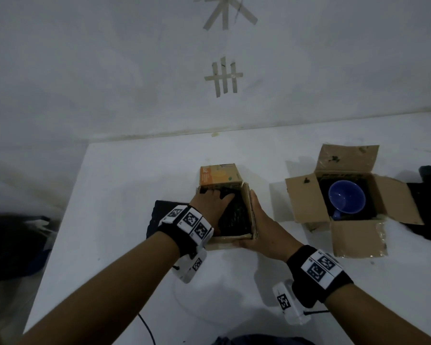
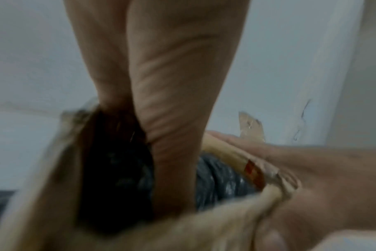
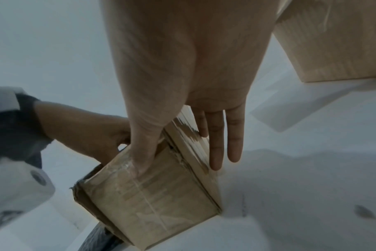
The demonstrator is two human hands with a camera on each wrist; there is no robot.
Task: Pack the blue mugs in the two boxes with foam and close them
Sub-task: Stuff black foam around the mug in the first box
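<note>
On the tabletop [image 1: 125, 245], the left hand [image 1: 210, 205] presses flat, straight fingers on dark foam [image 1: 235, 216] inside the near box [image 1: 249, 212]. The right hand [image 1: 261, 227] braces its side, fingers straight. A blue mug [image 1: 346, 196] sits in the open right box [image 1: 306, 207].

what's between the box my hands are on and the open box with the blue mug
Only bare white table, in the head view. The right hand lies flat against that side of the left box; the mug box stands apart.
</note>
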